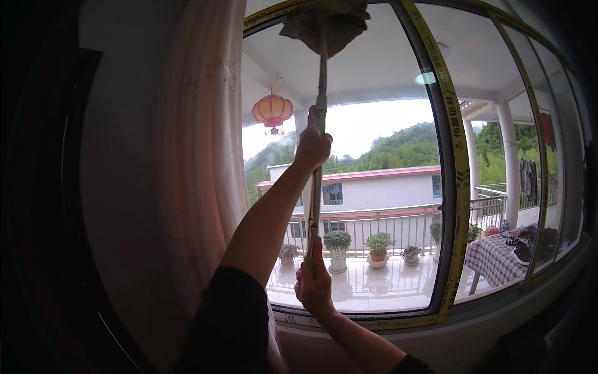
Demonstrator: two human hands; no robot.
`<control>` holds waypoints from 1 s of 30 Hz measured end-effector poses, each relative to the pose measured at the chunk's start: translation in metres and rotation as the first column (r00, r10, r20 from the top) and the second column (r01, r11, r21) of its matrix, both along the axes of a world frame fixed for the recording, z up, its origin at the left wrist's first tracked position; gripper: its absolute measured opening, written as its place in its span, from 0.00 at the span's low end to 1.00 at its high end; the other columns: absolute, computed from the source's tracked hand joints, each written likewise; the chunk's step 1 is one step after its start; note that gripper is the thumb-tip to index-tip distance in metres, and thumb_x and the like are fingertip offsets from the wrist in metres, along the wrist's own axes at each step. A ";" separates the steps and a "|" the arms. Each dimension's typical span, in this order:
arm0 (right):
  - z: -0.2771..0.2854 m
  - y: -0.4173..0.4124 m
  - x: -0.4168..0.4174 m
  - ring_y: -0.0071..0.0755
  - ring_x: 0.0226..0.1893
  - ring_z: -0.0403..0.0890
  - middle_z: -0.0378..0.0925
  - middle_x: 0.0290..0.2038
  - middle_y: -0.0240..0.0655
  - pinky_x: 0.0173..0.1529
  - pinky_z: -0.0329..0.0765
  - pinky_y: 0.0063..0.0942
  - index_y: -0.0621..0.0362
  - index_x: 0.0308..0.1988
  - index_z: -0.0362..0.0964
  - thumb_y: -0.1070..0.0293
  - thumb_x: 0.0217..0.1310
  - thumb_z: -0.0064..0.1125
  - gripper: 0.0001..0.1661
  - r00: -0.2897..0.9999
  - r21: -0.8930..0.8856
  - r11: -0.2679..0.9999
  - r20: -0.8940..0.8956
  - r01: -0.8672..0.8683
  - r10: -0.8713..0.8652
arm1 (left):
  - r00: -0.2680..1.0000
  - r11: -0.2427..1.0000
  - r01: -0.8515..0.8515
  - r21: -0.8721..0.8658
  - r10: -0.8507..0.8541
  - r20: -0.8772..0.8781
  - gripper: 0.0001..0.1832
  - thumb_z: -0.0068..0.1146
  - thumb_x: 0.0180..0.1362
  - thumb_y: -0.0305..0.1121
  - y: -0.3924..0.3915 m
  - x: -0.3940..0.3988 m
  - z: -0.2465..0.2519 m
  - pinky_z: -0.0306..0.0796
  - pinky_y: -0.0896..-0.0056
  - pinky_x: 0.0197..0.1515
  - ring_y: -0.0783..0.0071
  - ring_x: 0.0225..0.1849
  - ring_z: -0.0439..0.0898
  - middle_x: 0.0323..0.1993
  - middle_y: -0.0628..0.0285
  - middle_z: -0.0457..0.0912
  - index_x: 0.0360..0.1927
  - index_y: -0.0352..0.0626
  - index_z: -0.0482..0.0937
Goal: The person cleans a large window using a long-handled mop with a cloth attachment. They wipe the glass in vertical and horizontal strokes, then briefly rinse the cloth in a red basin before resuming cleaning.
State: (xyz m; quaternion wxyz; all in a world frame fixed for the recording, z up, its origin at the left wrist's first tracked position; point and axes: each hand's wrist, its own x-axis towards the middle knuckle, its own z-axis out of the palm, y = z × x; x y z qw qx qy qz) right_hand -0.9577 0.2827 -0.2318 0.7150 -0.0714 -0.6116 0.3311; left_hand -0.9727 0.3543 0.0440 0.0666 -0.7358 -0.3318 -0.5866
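Note:
My left hand grips the upper part of a telescopic mop pole, just below its pale collar. Lower down, my right hand is closed around the green grip near the pole's bottom end. The pole stands almost upright in front of a window pane. At its top, a dark, grey-brown cloth mop head is raised to the upper edge of the pane, over the top frame. Whether the cloth presses on the glass or the frame, I cannot tell.
A pale pink curtain hangs left of the window. Yellow printed tape covers the window frame. Beyond the glass are a red lantern, potted plants, a balcony railing and a table with a checked cloth.

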 end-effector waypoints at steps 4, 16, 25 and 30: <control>-0.007 0.006 -0.022 0.17 0.21 0.62 0.61 0.22 0.25 0.26 0.66 0.18 0.48 0.68 0.38 0.76 0.62 0.41 0.38 0.984 -0.015 0.998 0.169 0.069 -0.065 | 0.990 0.998 -0.057 -0.035 0.061 0.130 0.41 0.46 0.52 0.25 0.003 -0.059 -0.014 0.73 0.56 0.36 0.48 0.37 0.78 0.44 0.37 0.74 0.67 0.51 0.39; 0.021 0.000 -0.041 0.54 0.36 0.78 0.74 0.38 0.57 0.41 0.72 0.38 0.38 0.66 0.43 0.69 0.61 0.44 0.36 0.905 -0.051 0.988 0.410 0.144 -0.111 | 0.934 0.987 -0.128 -0.097 0.152 0.322 0.38 0.47 0.52 0.27 0.018 -0.149 -0.015 0.72 0.66 0.15 0.61 0.18 0.76 0.37 0.48 0.73 0.65 0.51 0.45; -0.103 -0.004 0.066 0.29 0.29 0.74 0.72 0.28 0.37 0.35 0.71 0.27 0.43 0.64 0.51 0.69 0.61 0.50 0.33 0.884 -0.198 0.951 0.449 0.239 -0.129 | 0.875 0.993 0.048 -0.105 0.009 0.484 0.44 0.44 0.49 0.23 0.010 -0.065 -0.143 0.69 0.68 0.13 0.65 0.15 0.73 0.39 0.45 0.72 0.68 0.54 0.37; -0.199 -0.061 0.148 0.33 0.28 0.80 0.77 0.26 0.41 0.34 0.74 0.28 0.51 0.57 0.64 0.69 0.56 0.54 0.26 0.950 -0.496 0.845 0.311 0.197 -0.039 | 0.854 0.931 0.259 -0.258 -0.096 0.511 0.44 0.43 0.53 0.24 -0.026 0.017 -0.258 0.70 0.70 0.14 0.68 0.16 0.73 0.39 0.46 0.72 0.68 0.55 0.32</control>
